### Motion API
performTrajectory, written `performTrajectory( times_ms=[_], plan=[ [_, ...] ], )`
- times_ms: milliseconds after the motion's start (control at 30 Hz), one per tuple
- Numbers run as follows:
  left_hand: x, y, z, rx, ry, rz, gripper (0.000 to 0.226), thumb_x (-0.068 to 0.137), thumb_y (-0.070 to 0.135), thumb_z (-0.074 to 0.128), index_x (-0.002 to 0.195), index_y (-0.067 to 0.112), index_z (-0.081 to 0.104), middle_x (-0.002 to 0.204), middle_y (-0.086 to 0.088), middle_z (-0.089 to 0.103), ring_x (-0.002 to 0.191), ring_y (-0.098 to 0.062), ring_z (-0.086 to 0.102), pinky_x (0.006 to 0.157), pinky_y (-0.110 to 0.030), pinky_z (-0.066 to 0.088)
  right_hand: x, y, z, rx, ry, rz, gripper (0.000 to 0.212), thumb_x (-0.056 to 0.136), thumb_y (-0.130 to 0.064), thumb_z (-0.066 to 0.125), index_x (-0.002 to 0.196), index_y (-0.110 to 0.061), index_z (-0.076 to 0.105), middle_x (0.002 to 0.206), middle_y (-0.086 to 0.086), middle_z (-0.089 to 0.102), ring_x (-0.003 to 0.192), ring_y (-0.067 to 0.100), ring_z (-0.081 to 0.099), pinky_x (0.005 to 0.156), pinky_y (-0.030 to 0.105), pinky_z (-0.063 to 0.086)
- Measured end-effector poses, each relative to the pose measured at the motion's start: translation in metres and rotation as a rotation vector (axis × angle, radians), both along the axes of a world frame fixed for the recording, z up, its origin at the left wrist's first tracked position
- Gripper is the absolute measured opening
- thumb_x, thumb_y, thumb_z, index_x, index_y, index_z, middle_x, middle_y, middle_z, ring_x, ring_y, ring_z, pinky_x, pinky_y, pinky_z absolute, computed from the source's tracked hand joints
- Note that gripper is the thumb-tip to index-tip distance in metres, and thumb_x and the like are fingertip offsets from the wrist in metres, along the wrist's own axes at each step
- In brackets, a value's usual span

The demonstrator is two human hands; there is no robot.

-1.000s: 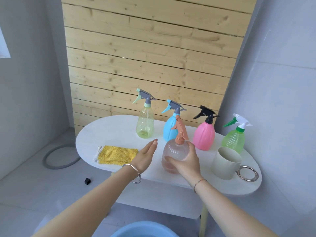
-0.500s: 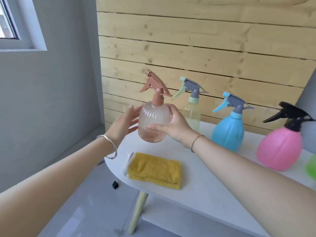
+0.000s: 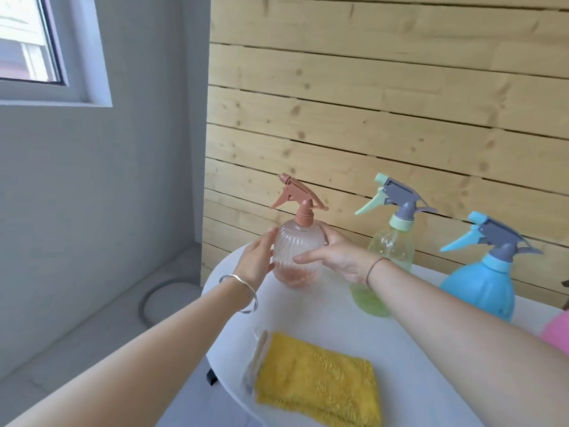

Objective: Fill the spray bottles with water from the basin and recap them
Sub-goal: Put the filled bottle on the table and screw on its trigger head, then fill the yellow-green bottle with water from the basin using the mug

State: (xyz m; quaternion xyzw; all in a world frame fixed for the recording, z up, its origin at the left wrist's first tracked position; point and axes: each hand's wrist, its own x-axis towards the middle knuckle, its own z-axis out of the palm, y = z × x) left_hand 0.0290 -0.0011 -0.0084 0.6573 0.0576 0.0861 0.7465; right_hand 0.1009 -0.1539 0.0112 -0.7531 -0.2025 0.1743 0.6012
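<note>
A clear pinkish ribbed spray bottle (image 3: 295,254) with a terracotta trigger cap stands upright at the far left end of the white table (image 3: 323,312). My right hand (image 3: 335,257) grips its body from the right. Against the bottle's left side lies my left hand (image 3: 257,261), its fingers straight. To the right stand a yellow-green bottle (image 3: 391,241) and a blue bottle (image 3: 480,285), both capped. A pink bottle (image 3: 557,332) shows only at the right edge. The basin is out of view.
A folded yellow cloth (image 3: 317,386) lies on the table near me. A wooden slat wall (image 3: 385,103) rises behind the bottles. Left of the table the floor drops away, with a grey hose ring (image 3: 154,300) on it, and a window (image 3: 27,41) sits high on the left.
The pinkish bottle has come down from mid-air to the table's far left end, held by both hands. My view has moved closer and lower.
</note>
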Motion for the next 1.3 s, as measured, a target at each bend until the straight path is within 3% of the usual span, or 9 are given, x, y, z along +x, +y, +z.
performTrajectory(
  times_ms=[233, 433, 567, 667, 767, 833, 900, 1100, 1300],
  plan=[
    [0.006, -0.001, -0.016, 0.049, 0.011, 0.047, 0.045, 0.098, 0.049, 0.040, 0.133, 0.023, 0.052, 0.136, 0.007, 0.052, 0.126, -0.017, 0.049, 0.105, -0.034, 0.041, -0.004, -0.001, -0.001, 0.004, 0.094, 0.033, 0.070, 0.075, 0.007, 0.072, 0.132, -0.024, 0.046, 0.123, 0.000, 0.061, 0.113, 0.011, 0.056, 0.081, 0.021, 0.044],
    [-0.007, -0.009, -0.016, 0.085, 0.008, 0.050, 0.060, 0.090, 0.056, 0.046, 0.143, 0.028, 0.043, 0.146, 0.006, 0.045, 0.135, -0.016, 0.041, 0.115, -0.042, 0.030, -0.035, -0.006, -0.005, -0.177, -0.035, -0.155, 0.081, 0.081, -0.027, 0.074, 0.147, -0.022, 0.027, 0.145, -0.004, 0.039, 0.132, 0.013, 0.039, 0.103, 0.027, 0.034],
    [-0.029, -0.019, -0.008, 0.119, -0.069, 0.102, 0.051, 0.096, 0.047, 0.046, 0.142, 0.024, 0.044, 0.138, 0.006, 0.049, 0.125, -0.011, 0.047, 0.108, -0.029, 0.037, -0.086, -0.038, 0.011, 0.001, -0.409, -0.348, 0.039, 0.086, -0.011, 0.067, 0.120, -0.022, 0.052, 0.125, -0.001, 0.057, 0.113, 0.010, 0.053, 0.102, 0.029, 0.040],
    [-0.052, -0.040, 0.007, 0.170, -0.223, 0.194, 0.034, 0.100, 0.032, 0.046, 0.133, 0.025, 0.051, 0.124, 0.008, 0.055, 0.101, 0.006, 0.055, 0.078, -0.007, 0.045, -0.111, -0.071, 0.025, 0.117, -0.642, -0.612, 0.028, 0.082, -0.009, 0.070, 0.097, -0.021, 0.051, 0.098, -0.004, 0.057, 0.092, 0.013, 0.056, 0.088, 0.030, 0.046],
    [-0.060, -0.069, 0.018, 0.221, -0.355, 0.147, 0.022, 0.096, 0.029, 0.052, 0.118, 0.028, 0.058, 0.119, 0.022, 0.054, 0.104, 0.006, 0.055, 0.092, -0.030, 0.052, -0.099, -0.087, 0.034, 0.117, -0.512, -0.749, 0.046, 0.084, -0.021, 0.070, 0.116, -0.017, 0.037, 0.125, 0.001, 0.044, 0.118, 0.016, 0.048, 0.098, 0.027, 0.038],
    [-0.056, -0.089, 0.021, 0.332, -0.395, 0.106, 0.026, 0.094, 0.021, 0.056, 0.120, 0.026, 0.055, 0.114, 0.038, 0.048, 0.111, 0.002, 0.053, 0.097, -0.027, 0.045, -0.084, -0.082, 0.038, 0.102, -0.366, -0.705, 0.061, 0.089, -0.024, 0.063, 0.137, -0.016, 0.027, 0.145, 0.000, 0.032, 0.135, 0.015, 0.034, 0.103, 0.024, 0.030],
    [-0.050, -0.108, 0.024, 0.426, -0.426, 0.072, 0.039, 0.090, 0.021, 0.062, 0.125, 0.027, 0.049, 0.122, 0.031, 0.048, 0.113, 0.001, 0.051, 0.096, -0.020, 0.041, -0.069, -0.076, 0.041, 0.103, -0.292, -0.701, 0.063, 0.092, -0.028, 0.059, 0.143, -0.016, 0.024, 0.149, -0.003, 0.031, 0.137, 0.013, 0.032, 0.101, 0.023, 0.028],
    [-0.033, -0.129, 0.027, 0.621, -0.296, 0.041, 0.083, 0.080, 0.026, 0.075, 0.145, 0.017, 0.025, 0.147, 0.006, 0.034, 0.134, -0.013, 0.036, 0.103, -0.021, 0.032, -0.056, -0.074, 0.045, 0.043, -0.359, -0.765, 0.022, 0.086, -0.022, 0.067, 0.104, -0.012, 0.062, 0.094, -0.001, 0.063, 0.086, 0.016, 0.058, 0.067, 0.023, 0.040],
    [-0.066, -0.150, 0.041, 0.673, -0.345, 0.105, 0.100, 0.058, 0.046, 0.086, 0.140, 0.021, 0.034, 0.132, 0.009, 0.046, 0.125, -0.010, 0.042, 0.101, -0.026, 0.037, -0.119, -0.096, 0.084, 0.211, -0.461, -0.687, 0.021, 0.071, -0.035, 0.081, 0.081, -0.020, 0.070, 0.072, -0.007, 0.061, 0.072, 0.009, 0.056, 0.073, 0.024, 0.046]
  ],
)
